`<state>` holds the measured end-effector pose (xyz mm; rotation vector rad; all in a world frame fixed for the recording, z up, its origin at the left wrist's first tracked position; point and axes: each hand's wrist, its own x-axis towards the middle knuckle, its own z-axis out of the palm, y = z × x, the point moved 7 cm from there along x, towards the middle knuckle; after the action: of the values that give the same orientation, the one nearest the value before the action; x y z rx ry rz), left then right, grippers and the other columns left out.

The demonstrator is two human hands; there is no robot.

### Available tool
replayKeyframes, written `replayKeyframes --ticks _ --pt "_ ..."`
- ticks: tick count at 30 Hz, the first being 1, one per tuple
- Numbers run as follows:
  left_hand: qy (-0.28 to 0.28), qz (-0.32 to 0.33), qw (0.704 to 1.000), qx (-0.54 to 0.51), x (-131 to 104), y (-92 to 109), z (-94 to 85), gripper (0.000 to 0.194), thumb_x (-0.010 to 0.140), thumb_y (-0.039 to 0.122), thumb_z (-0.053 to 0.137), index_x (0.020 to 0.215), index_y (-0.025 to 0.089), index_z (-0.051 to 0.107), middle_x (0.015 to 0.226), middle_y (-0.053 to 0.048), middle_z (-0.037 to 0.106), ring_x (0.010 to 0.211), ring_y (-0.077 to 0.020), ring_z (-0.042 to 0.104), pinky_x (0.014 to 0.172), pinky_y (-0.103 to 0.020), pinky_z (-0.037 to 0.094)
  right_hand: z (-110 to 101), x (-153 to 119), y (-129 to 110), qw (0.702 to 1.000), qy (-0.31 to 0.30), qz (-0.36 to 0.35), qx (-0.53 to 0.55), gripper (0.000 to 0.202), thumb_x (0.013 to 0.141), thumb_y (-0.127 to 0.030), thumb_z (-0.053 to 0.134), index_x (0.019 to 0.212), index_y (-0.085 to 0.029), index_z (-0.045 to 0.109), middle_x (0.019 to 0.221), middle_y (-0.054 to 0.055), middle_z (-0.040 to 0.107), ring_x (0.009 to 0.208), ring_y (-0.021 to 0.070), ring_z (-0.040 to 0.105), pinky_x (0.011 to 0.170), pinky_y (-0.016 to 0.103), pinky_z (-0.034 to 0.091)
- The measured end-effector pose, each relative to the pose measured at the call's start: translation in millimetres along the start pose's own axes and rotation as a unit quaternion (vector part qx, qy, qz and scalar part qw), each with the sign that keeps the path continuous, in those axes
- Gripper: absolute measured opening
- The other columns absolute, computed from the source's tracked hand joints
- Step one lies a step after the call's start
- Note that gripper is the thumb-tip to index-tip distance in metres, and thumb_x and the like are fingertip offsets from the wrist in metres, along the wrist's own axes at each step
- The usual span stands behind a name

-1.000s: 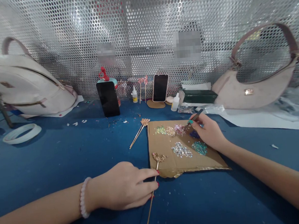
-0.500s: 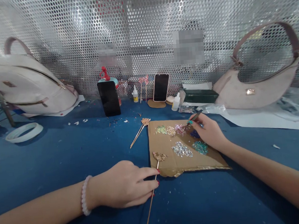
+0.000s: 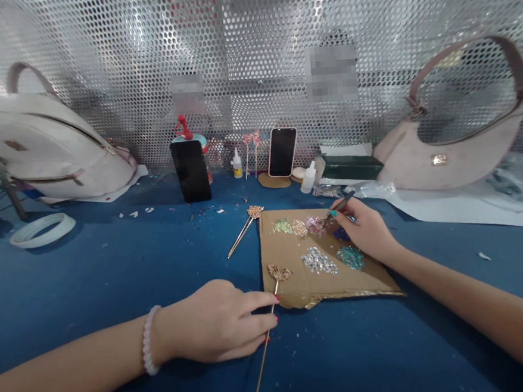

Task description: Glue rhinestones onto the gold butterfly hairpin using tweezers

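Observation:
Fingers of my left hand (image 3: 225,321) rest on the thin shaft of a gold hairpin (image 3: 264,354), whose butterfly-like openwork head lies over the cardboard's left edge. My right hand (image 3: 366,227) pinches dark tweezers (image 3: 340,205), their tips down at the pink rhinestones (image 3: 315,225). On the same cardboard (image 3: 283,251) lie green rhinestones (image 3: 283,226), pale yellow rhinestones (image 3: 299,228), silver rhinestones (image 3: 318,260) and teal rhinestones (image 3: 350,258). Dark blue pieces (image 3: 340,233) are partly hidden by my right hand. More gold hairpins (image 3: 244,228) lie by the cardboard's upper left corner.
At the back stand a black phone (image 3: 191,172), another phone (image 3: 282,153), a glue bottle (image 3: 236,164), a second glue bottle (image 3: 308,178) and a dark green box (image 3: 351,168). A white backpack (image 3: 56,147) and tape roll (image 3: 43,230) are left; a pale handbag (image 3: 455,152) is right.

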<state>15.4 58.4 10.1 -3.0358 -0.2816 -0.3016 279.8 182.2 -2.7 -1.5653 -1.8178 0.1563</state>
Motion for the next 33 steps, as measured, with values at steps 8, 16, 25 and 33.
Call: replayKeyframes --ticks 8,16,25,33 --pt "0.01 0.0 1.0 0.0 -0.1 -0.2 -0.1 0.023 0.097 0.027 0.037 0.107 0.018 0.055 0.121 -0.006 0.062 0.058 -0.0132 0.061 0.044 -0.03 0.042 -0.8 -0.5 -2.7 1.0 0.001 -0.003 -0.003 0.022 0.09 -0.033 0.054 0.102 -0.015 0.059 0.093 0.003 0.063 0.076 0.0128 0.061 0.067 0.031 0.053" --pt "0.003 -0.001 1.0 0.002 0.2 0.1 0.5 0.024 0.097 0.028 0.036 0.108 0.019 0.055 0.122 -0.004 0.061 0.061 -0.0134 0.062 0.044 -0.03 0.043 -0.5 -0.4 -0.9 1.0 0.003 -0.003 -0.007 0.022 0.09 -0.033 0.054 0.102 -0.014 0.059 0.092 0.003 0.063 0.075 0.0128 0.061 0.067 0.031 0.053" --pt "0.021 -0.005 1.0 0.0 -0.8 -0.1 0.3 0.022 0.095 0.028 0.04 0.107 0.019 0.057 0.121 -0.003 0.062 0.061 -0.0117 0.062 0.042 -0.029 0.042 0.2 0.8 0.4 1.0 -0.001 -0.001 -0.013 0.02 0.09 -0.032 0.054 0.096 -0.014 0.06 0.084 0.001 0.063 0.069 0.0113 0.06 0.064 0.029 0.052" --pt "0.064 -0.014 0.998 0.012 -0.3 0.7 -3.5 0.022 0.092 0.029 0.044 0.102 0.019 0.062 0.116 0.0 0.064 0.059 -0.0104 0.062 0.042 -0.027 0.042 2.9 2.1 7.7 1.0 0.006 0.002 -0.017 0.021 0.091 -0.032 0.053 0.103 -0.016 0.059 0.096 0.004 0.063 0.078 0.0134 0.062 0.069 0.032 0.053"
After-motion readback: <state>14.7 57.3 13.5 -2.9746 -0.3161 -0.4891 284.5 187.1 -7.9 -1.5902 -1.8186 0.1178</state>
